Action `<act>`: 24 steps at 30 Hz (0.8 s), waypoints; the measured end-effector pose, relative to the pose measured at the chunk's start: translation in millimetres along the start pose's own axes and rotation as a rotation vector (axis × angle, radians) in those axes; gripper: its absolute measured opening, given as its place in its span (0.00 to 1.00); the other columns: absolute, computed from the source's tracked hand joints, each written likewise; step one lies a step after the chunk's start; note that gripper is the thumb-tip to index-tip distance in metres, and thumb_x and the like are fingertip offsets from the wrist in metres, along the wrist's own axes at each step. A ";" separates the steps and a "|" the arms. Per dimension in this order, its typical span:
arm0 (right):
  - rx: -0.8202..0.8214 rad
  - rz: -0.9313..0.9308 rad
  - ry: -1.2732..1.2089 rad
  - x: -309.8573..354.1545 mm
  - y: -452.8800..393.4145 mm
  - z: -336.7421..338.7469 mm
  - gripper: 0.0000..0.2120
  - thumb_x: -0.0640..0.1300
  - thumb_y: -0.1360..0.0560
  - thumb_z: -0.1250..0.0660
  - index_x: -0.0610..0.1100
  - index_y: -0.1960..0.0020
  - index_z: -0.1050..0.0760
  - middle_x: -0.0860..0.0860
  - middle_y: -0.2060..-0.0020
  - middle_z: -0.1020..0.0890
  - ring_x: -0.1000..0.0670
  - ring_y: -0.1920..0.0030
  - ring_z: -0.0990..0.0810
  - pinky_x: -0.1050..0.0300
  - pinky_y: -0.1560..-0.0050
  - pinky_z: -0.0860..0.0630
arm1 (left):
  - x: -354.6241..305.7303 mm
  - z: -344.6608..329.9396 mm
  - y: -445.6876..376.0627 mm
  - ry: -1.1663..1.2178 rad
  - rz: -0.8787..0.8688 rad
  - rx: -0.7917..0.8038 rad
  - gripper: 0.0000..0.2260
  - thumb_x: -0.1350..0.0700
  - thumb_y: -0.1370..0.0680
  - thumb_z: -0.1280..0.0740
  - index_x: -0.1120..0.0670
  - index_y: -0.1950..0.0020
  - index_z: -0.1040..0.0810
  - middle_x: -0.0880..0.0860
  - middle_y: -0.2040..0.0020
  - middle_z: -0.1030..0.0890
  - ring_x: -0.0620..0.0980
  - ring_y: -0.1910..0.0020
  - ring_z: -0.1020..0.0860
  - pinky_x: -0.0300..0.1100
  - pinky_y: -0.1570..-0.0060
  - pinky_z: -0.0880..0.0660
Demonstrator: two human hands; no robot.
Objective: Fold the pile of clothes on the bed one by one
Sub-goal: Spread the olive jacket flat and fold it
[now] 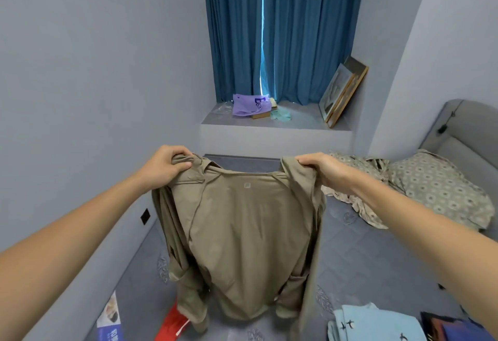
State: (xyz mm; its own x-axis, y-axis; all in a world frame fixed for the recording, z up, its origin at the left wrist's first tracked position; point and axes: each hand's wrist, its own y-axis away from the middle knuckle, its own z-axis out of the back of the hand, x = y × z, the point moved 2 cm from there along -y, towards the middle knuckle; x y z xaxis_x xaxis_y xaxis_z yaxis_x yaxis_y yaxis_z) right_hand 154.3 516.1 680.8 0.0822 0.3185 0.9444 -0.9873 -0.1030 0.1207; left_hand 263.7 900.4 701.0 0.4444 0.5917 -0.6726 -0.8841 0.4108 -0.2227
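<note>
A light blue garment (374,323) lies on the bed (350,254), right of the hanging shirt (248,235). Above the bed, the left hand (164,164) and right hand (322,166) each pinch a shoulder of the shirt, fingers clamped. Beyond the shirt, a patterned pillow (436,189).

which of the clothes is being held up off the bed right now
The khaki shirt, gripped at its shoulders by the left hand and right hand. The light blue garment and the patterned cloth lie on the bed.
</note>
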 end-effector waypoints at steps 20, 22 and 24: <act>-0.710 0.396 0.907 163.5 75.3 -73.7 0.27 0.61 0.21 0.33 0.42 0.67 0.33 0.48 0.73 0.28 0.45 0.69 0.29 0.50 0.67 0.35 | -31.7 145.4 59.9 0.044 -0.273 -0.341 0.15 0.49 0.17 0.31 0.54 0.61 0.20 0.48 0.67 0.21 0.44 0.65 0.26 0.36 0.63 0.33; -0.704 0.400 0.863 161.2 80.8 -77.5 0.23 0.56 0.19 0.37 0.43 0.65 0.34 0.49 0.72 0.28 0.46 0.67 0.30 0.50 0.65 0.35 | -30.6 143.4 67.7 0.068 -0.271 -0.351 0.16 0.50 0.17 0.32 0.50 0.64 0.22 0.43 0.70 0.23 0.41 0.67 0.27 0.33 0.65 0.35; -0.670 0.361 0.825 153.5 81.2 -79.4 0.19 0.50 0.18 0.38 0.41 0.64 0.33 0.48 0.70 0.28 0.46 0.66 0.31 0.50 0.63 0.36 | -27.3 137.0 72.9 0.116 -0.267 -0.379 0.19 0.53 0.16 0.33 0.46 0.67 0.28 0.40 0.72 0.26 0.39 0.69 0.29 0.32 0.67 0.37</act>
State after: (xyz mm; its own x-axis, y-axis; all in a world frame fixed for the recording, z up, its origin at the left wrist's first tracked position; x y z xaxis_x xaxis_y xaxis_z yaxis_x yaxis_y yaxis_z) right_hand 75.9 631.4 811.3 -0.0931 0.9247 0.3691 -0.8293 0.1331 -0.5427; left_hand 206.9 1009.3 799.8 0.6629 0.4096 -0.6267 -0.7415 0.2434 -0.6253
